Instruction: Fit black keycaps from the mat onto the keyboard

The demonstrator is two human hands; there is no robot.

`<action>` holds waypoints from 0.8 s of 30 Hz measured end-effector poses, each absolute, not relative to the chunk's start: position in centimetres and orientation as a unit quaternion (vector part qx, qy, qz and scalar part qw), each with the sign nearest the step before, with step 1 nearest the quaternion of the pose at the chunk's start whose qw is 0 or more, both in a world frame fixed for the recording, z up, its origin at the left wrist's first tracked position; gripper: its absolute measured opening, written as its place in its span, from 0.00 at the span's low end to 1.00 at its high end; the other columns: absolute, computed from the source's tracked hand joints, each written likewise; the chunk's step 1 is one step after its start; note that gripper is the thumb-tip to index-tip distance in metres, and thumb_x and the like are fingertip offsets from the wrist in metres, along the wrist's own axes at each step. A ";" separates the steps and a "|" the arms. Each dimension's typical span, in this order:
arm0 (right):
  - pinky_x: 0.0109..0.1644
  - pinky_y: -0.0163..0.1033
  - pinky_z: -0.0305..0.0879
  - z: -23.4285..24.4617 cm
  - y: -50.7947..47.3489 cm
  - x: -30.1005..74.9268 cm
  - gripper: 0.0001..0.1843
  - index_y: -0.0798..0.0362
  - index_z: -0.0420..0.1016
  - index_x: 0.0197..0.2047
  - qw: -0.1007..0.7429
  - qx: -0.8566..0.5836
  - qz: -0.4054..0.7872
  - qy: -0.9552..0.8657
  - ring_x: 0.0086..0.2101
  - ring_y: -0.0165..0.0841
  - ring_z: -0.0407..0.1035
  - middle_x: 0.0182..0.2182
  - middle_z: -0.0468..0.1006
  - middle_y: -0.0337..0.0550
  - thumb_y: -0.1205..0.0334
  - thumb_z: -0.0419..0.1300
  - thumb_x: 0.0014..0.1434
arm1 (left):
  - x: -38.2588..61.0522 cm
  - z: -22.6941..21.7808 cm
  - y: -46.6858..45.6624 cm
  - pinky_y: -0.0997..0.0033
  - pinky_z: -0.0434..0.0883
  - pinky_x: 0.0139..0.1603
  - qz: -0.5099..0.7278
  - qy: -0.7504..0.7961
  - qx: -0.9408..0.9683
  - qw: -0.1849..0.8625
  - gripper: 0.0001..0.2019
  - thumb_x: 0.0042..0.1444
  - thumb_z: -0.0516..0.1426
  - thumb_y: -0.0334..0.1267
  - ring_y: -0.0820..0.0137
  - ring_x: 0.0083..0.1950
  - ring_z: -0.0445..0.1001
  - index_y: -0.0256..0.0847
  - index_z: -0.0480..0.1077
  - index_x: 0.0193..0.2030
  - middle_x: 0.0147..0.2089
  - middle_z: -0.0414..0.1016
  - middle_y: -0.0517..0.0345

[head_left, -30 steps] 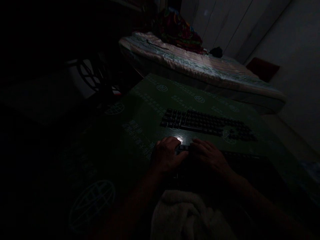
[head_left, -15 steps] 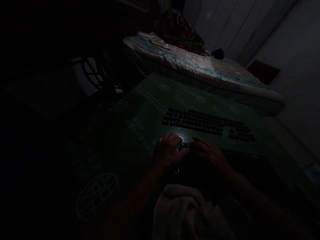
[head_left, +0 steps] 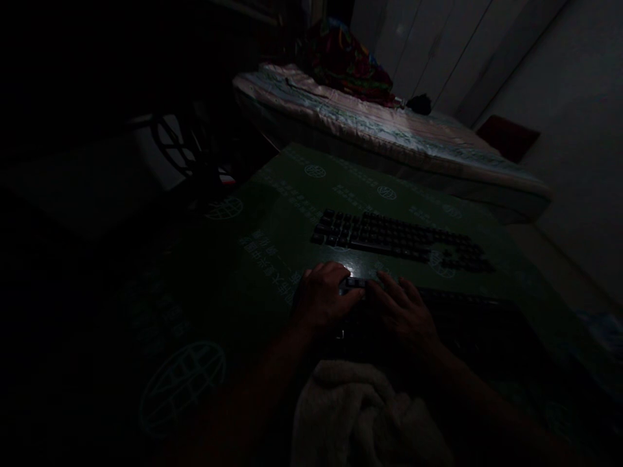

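Note:
A dark keyboard body (head_left: 479, 327) lies at the near side of the green tabletop (head_left: 272, 194), its details mostly lost in shadow. My left hand (head_left: 325, 293) is curled over its left end, fingers bent round the far edge and thumb on the near side. My right hand (head_left: 402, 308) rests on the body just to the right, fingers stretched forward and slightly apart. Beyond both hands, black keycaps (head_left: 389, 233) sit in keyboard-like rows, with green showing between the groups. A light, crumpled cloth (head_left: 363, 415) is bunched in front of the body.
Past the table's far edge stands a bed with a patterned mattress (head_left: 389, 136), bearing a heap of red cloth (head_left: 345, 65). A dark spoked wheel (head_left: 172, 146) stands at the left. The room is very dim.
My right hand's fingers have lifted and spread apart. My left hand keeps its place on the keyboard body. The whole view has shifted slightly.

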State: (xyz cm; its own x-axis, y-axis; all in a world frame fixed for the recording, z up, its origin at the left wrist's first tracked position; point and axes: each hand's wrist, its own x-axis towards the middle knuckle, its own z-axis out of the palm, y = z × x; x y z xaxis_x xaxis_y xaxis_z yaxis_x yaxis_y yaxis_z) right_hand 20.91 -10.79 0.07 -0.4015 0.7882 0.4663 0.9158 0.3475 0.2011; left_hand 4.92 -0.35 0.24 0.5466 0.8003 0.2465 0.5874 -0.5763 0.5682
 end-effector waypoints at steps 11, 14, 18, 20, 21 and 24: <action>0.48 0.46 0.69 1.4 -8.2 23.8 0.12 0.51 0.77 0.42 0.281 -0.552 -0.232 -0.750 0.47 0.39 0.72 0.44 0.79 0.51 0.61 0.53 0.63 | 5.0 0.3 -0.5 0.60 0.64 0.46 0.244 0.403 0.866 0.170 0.15 0.53 0.61 0.49 0.61 0.47 0.71 0.41 0.70 0.41 0.45 0.75 0.54; 0.43 0.42 0.71 3.0 -4.8 26.5 0.12 0.51 0.78 0.38 0.268 -0.592 -0.169 -0.741 0.41 0.37 0.74 0.41 0.79 0.50 0.60 0.53 0.62 | 5.5 0.6 -0.4 0.59 0.64 0.46 0.220 0.393 0.879 0.156 0.17 0.52 0.62 0.50 0.60 0.47 0.70 0.41 0.70 0.42 0.45 0.75 0.54; 0.46 0.37 0.67 5.0 1.1 29.1 0.13 0.53 0.79 0.40 0.142 -0.677 -0.050 -0.720 0.42 0.35 0.73 0.45 0.78 0.50 0.64 0.52 0.61 | 5.7 0.7 -0.1 0.61 0.63 0.43 0.192 0.382 0.888 0.168 0.13 0.52 0.62 0.47 0.61 0.44 0.70 0.41 0.70 0.37 0.41 0.74 0.55; 0.47 0.36 0.66 5.6 4.0 29.8 0.13 0.53 0.79 0.40 0.083 -0.689 -0.021 -0.720 0.43 0.36 0.72 0.46 0.77 0.50 0.66 0.53 0.61 | 5.6 0.8 -0.1 0.61 0.63 0.42 0.186 0.384 0.885 0.187 0.11 0.52 0.62 0.45 0.62 0.43 0.70 0.40 0.70 0.36 0.39 0.74 0.56; 0.47 0.36 0.65 5.7 5.4 30.0 0.13 0.54 0.79 0.41 0.067 -0.690 -0.016 -0.720 0.44 0.36 0.72 0.46 0.77 0.50 0.66 0.53 0.60 | 5.6 0.8 -0.1 0.60 0.63 0.43 0.184 0.386 0.882 0.198 0.11 0.52 0.62 0.45 0.61 0.43 0.70 0.40 0.70 0.36 0.39 0.74 0.56; 0.48 0.36 0.64 5.7 8.9 30.4 0.13 0.54 0.79 0.45 0.047 -0.689 -0.006 -0.723 0.47 0.38 0.71 0.48 0.77 0.51 0.66 0.56 0.58 | 5.6 0.9 -0.3 0.59 0.62 0.44 0.183 0.398 0.870 0.226 0.11 0.50 0.64 0.43 0.61 0.44 0.70 0.40 0.70 0.36 0.40 0.74 0.57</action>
State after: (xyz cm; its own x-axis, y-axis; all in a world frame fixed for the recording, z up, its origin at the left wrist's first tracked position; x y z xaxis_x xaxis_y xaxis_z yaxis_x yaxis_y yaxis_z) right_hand 30.41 8.93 5.68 -0.0463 0.9959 0.0775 0.9971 0.0507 -0.0560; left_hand 5.55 -0.26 0.86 0.6169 0.7747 0.1386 0.6092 -0.5816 0.5391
